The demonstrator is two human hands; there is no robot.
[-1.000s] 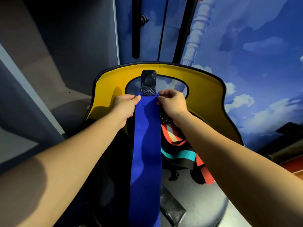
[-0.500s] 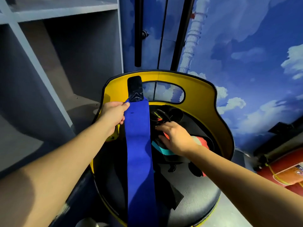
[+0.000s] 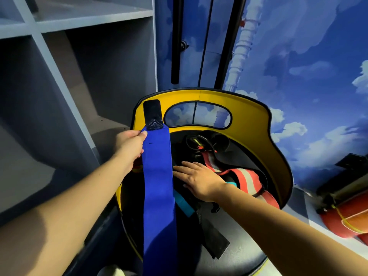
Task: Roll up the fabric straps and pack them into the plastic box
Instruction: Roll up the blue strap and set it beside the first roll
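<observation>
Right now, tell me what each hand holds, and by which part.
Left hand pinches the long blue fabric strap near its black end; right hand holds nothing.

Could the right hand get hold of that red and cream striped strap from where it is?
Probably yes. The right hand lies flat and empty on the dark pile, right beside the red and cream striped strap, which lies uncovered on top. The left hand holds only the blue strap.

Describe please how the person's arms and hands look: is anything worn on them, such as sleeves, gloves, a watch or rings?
Both arms are bare up to the frame's edge: no sleeves are in view. The left hand and the right hand wear no gloves. No watch, bracelet or ring shows on the wrists or the visible fingers. No markings show on them.
</observation>
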